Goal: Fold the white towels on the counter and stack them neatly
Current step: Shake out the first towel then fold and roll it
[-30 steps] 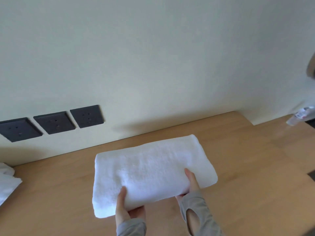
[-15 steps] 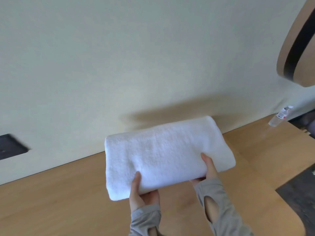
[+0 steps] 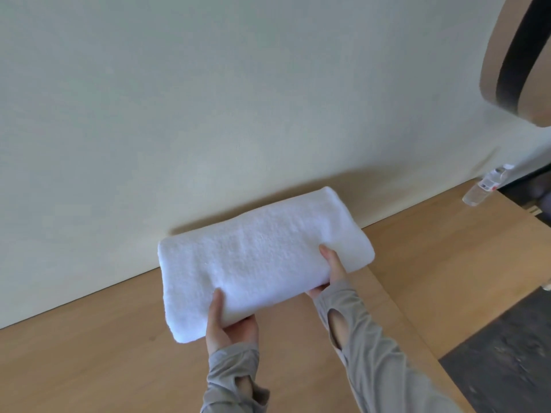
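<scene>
Grip: both hands clamp one folded white towel [image 3: 262,257] along its near long edge, thumbs on top and fingers tucked under. The wood worktop [image 3: 104,362] runs along a pale wall [image 3: 208,114]. The towel is held over the worktop close to that wall, its long axis roughly parallel to the wall line, with the right end farther away and higher in view. Left hand [image 3: 229,326] sits left of centre, right hand [image 3: 334,272] near the right end. Both forearms reach in from below in grey sleeves [image 3: 372,353]. Count: one towel, two hands, one clear bottle [image 3: 484,186] far right on the worktop.
</scene>
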The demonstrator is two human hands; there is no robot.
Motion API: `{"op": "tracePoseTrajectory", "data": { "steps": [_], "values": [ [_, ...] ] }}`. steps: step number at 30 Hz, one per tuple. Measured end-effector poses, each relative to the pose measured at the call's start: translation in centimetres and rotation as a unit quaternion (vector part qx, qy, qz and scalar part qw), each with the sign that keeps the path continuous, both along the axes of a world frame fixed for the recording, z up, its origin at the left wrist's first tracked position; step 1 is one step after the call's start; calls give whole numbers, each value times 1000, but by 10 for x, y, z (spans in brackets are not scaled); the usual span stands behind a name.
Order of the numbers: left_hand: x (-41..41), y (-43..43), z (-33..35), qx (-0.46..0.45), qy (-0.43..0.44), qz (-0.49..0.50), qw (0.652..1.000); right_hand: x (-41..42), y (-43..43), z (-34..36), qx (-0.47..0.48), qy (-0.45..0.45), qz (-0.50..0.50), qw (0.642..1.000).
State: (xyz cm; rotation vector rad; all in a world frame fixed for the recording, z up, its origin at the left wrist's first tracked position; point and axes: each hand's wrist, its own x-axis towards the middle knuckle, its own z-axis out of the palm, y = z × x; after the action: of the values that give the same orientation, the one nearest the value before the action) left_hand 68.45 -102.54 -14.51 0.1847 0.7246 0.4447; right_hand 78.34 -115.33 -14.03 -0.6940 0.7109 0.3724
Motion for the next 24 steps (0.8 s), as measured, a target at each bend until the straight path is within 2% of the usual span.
{"op": "tracePoseTrajectory", "data": {
  "steps": [5, 11, 19, 24],
  "values": [
    [0, 4, -9, 4, 54, -18, 998, 3, -1, -18, -8, 42, 28, 999],
    [-2, 15, 2, -16, 240, -66, 968, 10, -25, -16, -196, 39, 128, 972],
    [8, 17, 5, -13, 256, -63, 965, 27, -15, -21, -217, 49, 114, 968],
    [8, 18, 6, -10, 240, -65, 969, 23, -10, -24, -214, 21, 62, 975]
  ]
}}
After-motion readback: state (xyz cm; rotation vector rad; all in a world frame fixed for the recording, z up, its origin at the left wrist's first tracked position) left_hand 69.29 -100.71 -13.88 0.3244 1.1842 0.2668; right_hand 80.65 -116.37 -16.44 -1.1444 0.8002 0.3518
